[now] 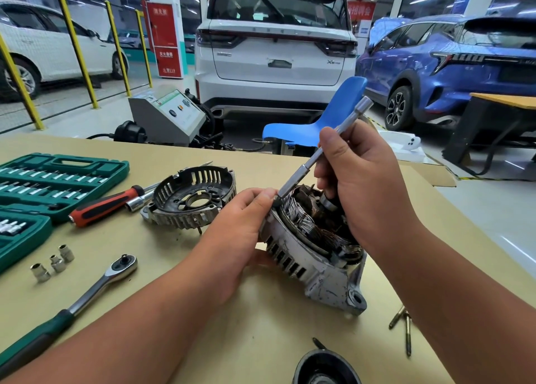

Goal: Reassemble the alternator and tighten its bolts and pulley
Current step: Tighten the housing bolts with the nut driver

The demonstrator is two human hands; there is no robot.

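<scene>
— Where did the alternator (316, 267) sit?
— On the table (203, 320), tipped on its side with the open stator end facing the person, so windings and rim were reachable. Its rear cover (185, 206) lay apart to the left, not yet refitted.
— And the long bar?
— A socket extension (348, 121), slanted down to the housing rim, probably onto a fastener; fingers (265, 193) hid the tip, so I couldn't be sure.
— The hands?
— The right hand (359, 180) wrapped round the bar's middle, wrist above the rotor shaft. The left hand (240, 221) cupped the housing edge, fingers pinching it beside the tip to steady it. Two long bolts (407, 334) lay near the right forearm.
</scene>
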